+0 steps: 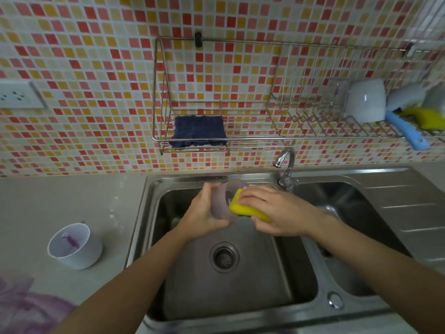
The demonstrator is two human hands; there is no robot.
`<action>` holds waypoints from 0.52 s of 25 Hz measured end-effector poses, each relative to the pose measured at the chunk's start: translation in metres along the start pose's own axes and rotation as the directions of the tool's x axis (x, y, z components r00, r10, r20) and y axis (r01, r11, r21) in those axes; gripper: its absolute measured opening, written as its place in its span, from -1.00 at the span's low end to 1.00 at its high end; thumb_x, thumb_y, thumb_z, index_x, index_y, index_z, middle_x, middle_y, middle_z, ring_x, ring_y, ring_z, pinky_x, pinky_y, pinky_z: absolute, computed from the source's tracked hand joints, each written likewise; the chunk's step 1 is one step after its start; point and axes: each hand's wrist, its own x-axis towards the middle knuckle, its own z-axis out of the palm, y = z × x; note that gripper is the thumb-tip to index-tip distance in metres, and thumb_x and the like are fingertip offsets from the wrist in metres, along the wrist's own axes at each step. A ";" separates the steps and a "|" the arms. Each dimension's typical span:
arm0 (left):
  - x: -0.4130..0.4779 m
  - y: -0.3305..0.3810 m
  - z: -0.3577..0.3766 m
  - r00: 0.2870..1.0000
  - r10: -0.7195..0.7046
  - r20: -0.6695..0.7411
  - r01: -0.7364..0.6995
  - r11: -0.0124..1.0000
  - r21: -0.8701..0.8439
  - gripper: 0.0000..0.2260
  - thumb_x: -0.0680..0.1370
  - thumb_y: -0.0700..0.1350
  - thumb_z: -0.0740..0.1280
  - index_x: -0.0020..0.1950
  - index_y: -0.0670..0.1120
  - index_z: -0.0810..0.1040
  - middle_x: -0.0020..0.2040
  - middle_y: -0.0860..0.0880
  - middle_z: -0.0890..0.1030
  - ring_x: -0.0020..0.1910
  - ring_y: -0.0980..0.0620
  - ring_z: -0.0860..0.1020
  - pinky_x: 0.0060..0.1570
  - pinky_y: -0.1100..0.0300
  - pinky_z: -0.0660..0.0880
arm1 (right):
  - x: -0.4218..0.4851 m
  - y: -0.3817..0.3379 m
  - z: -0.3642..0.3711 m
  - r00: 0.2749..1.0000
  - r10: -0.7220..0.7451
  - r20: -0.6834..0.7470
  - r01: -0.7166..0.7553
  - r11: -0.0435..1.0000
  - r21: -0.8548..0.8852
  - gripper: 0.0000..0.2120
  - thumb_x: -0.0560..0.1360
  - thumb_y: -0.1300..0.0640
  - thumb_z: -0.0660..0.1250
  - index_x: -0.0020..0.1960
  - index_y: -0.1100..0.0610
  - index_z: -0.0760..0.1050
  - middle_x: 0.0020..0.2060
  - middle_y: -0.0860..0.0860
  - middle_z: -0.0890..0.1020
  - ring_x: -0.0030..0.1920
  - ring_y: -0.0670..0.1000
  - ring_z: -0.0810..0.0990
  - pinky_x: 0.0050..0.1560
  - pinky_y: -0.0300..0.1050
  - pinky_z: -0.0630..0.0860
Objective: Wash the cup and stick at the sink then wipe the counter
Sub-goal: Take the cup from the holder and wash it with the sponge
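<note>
Scrubbing is under way over the left basin of the sink (385, 189). The left hand (204, 210) grips a pale mauve cup (220, 203) that is tipped on its side, fingers curled round its wall and the mouth turned to the right. The right hand (272, 208) holds a yellow sponge (240, 206), fingers closed over it, and presses it against the mouth of the cup. No water stream shows at the tap (286, 162).

I judge the task to be in its early part: this cup is being scrubbed and is not yet rinsed. A white cup (74, 247) with purple marks inside stands on the counter (72, 196) to the left, unwashed. The stick I cannot find with certainty. A blurred purple patch (26, 302), maybe a spill, lies at the near left of the counter, so the wiping is left to do. A dark blue cloth (198, 130) lies in the rack (240, 138) on the far wall.
</note>
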 end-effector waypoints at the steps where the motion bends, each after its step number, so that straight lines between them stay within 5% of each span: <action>1: 0.000 0.001 0.004 1.000 0.009 -0.012 -0.009 1.000 -0.018 -0.27 0.22 -0.02 0.59 0.27 0.01 0.28 0.23 0.03 0.49 0.21 0.14 0.50 0.14 0.22 0.50 | -0.001 0.000 0.004 0.999 -0.027 0.046 0.029 0.999 -0.040 -0.54 0.36 0.01 0.34 0.22 0.15 0.47 0.16 0.10 0.59 0.22 0.09 0.53 0.28 -0.07 0.40; 3: -0.003 0.004 0.013 0.999 0.018 -0.044 -0.020 0.999 -0.044 -0.28 0.24 -0.06 0.59 0.27 -0.03 0.28 0.23 0.03 0.48 0.21 0.14 0.49 0.14 0.26 0.49 | -0.002 -0.001 0.009 0.995 -0.054 0.078 0.064 0.990 -0.126 -0.50 0.27 0.02 0.48 0.17 0.13 0.52 0.12 0.04 0.63 0.18 0.04 0.57 0.25 -0.11 0.42; 6: -0.008 0.010 0.019 0.995 0.027 -0.095 -0.033 0.998 -0.062 -0.24 0.23 -0.05 0.59 0.29 -0.03 0.25 0.27 0.01 0.41 0.26 0.12 0.43 0.18 0.25 0.47 | 0.002 0.004 0.014 0.987 -0.159 -0.032 0.152 0.975 -0.164 -0.83 0.38 0.19 0.36 -0.03 0.10 0.62 -0.07 -0.02 0.69 -0.05 0.02 0.67 0.01 -0.13 0.58; 11: -0.015 0.011 -0.004 0.976 0.049 0.213 -0.042 0.998 -0.036 0.04 0.22 -0.01 0.61 0.48 0.19 -0.01 0.43 0.12 0.24 0.37 0.25 0.30 0.22 0.41 0.37 | -0.004 0.018 -0.001 0.905 -0.422 0.044 0.421 0.879 -0.224 -0.77 0.51 0.21 0.21 -0.04 0.09 0.65 -0.05 -0.05 0.70 0.01 -0.03 0.65 0.03 -0.14 0.57; 13: -0.014 0.013 -0.001 0.972 0.094 0.214 -0.109 0.992 0.059 -0.03 0.22 0.01 0.60 0.48 0.10 0.10 0.39 0.09 0.34 0.34 0.20 0.35 0.28 0.28 0.38 | 0.000 0.021 -0.003 0.880 -0.469 0.081 0.473 0.846 -0.247 -0.78 0.50 0.22 0.23 -0.05 0.09 0.65 -0.05 -0.04 0.70 0.02 -0.03 0.65 0.05 -0.15 0.55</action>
